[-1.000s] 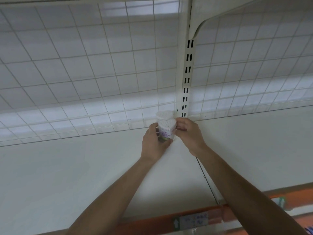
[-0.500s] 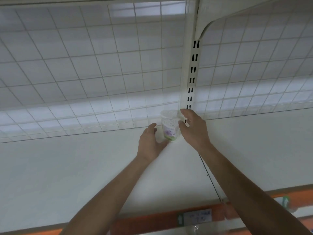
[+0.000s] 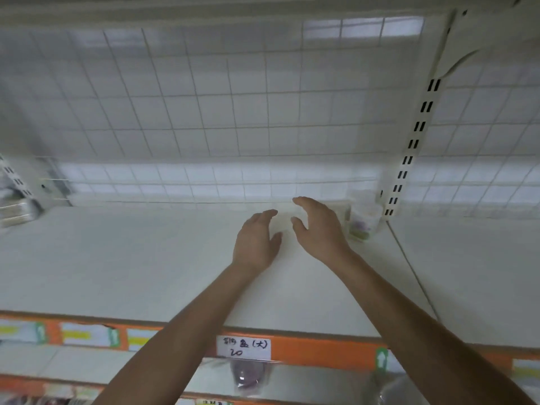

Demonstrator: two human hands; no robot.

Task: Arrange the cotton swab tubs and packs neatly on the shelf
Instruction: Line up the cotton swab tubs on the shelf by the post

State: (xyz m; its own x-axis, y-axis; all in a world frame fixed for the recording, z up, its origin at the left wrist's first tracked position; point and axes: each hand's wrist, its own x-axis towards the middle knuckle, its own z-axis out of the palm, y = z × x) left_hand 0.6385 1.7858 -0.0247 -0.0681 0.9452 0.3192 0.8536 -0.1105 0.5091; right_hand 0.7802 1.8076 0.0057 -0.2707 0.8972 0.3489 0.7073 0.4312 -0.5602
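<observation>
A clear cotton swab tub point(image 3: 362, 217) with a purple and green label stands upright at the back right of the white shelf point(image 3: 131, 258), against the wire grid and beside the slotted upright point(image 3: 409, 153). My right hand point(image 3: 318, 229) hovers just left of the tub, fingers relaxed, holding nothing. My left hand point(image 3: 257, 241) is a little further left, also relaxed with nothing in it. Both hands are apart from the tub.
An orange price rail point(image 3: 321, 352) with a handwritten label point(image 3: 244, 347) runs along the shelf's front edge. Goods point(image 3: 14, 206) sit at the far left beyond a second upright. Packaged items point(image 3: 247, 375) hang on the lower level. The wire grid back panel point(image 3: 204, 118) closes the rear.
Both hands have let go of the tub and drawn back to the left. The tub stays standing by the upright. My view has swung left and down.
</observation>
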